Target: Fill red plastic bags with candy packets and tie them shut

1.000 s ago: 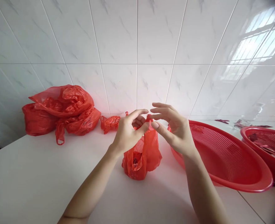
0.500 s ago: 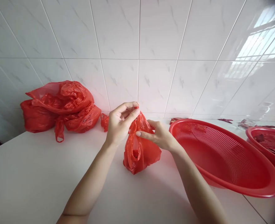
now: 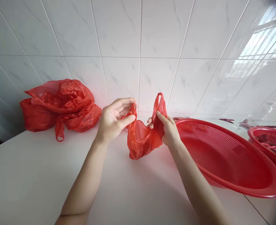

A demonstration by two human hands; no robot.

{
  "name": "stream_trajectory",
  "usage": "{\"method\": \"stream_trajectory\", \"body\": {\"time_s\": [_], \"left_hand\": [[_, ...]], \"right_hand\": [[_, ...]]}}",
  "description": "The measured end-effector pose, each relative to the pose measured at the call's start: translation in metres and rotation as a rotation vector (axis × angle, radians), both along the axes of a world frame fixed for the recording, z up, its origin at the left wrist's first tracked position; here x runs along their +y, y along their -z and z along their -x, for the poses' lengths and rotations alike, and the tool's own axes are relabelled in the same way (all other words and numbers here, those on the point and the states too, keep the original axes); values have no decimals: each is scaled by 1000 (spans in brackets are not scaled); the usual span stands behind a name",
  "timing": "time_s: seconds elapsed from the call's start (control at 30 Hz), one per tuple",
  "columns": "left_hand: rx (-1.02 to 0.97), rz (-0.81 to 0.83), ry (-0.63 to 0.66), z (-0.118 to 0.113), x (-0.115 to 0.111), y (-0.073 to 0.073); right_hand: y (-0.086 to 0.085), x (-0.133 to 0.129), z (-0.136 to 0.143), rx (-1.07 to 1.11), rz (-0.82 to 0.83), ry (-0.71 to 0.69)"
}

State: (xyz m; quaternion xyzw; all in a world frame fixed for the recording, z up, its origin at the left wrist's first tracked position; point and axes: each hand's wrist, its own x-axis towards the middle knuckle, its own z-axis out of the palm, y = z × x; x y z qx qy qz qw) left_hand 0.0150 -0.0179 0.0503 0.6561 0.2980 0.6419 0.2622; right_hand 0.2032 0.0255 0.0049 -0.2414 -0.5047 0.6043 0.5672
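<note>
A small red plastic bag (image 3: pixel 141 143) hangs between my two hands above the white tabletop, its mouth spread and sagging in the middle. My left hand (image 3: pixel 115 118) pinches one handle at the bag's left between thumb and fingers. The other handle is gripped lower down by my right hand (image 3: pixel 167 125), thumb in front, and its loop stands up above the thumb. Whatever lies inside the bag cannot be made out.
A heap of red plastic bags (image 3: pixel 63 106) rests at the back left against the tiled wall (image 3: pixel 119 75). On the right stands a large red perforated basket (image 3: pixel 213 156), with a second red basket (image 3: pixel 269 142) holding small items beyond it.
My hands have moved apart and pulled the bag's two handles away from each other. The bag has opened out at its top, and its bottom has risen.
</note>
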Motion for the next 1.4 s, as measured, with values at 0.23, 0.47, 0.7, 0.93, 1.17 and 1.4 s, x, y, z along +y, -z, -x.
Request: {"method": "stream_trajectory", "body": {"time_s": [0.23, 0.47, 0.7, 0.93, 1.17, 1.4], "left_hand": [[106, -46, -2, 0, 1, 1], [169, -90, 12, -8, 2, 4], [151, -127, -5, -15, 10, 12], [185, 12, -33, -8, 16, 15], [369, 135, -22, -2, 17, 18], [525, -22, 81, -4, 9, 15]], "right_hand": [[3, 0, 1, -239, -39, 98], [-10, -20, -1, -468, -255, -192], [-11, -22, -1, -456, -240, -340], [-3, -13, 1, -297, -102, -143], [-3, -7, -3, -281, -57, -83], [-4, -5, -8, -224, -8, -86]]}}
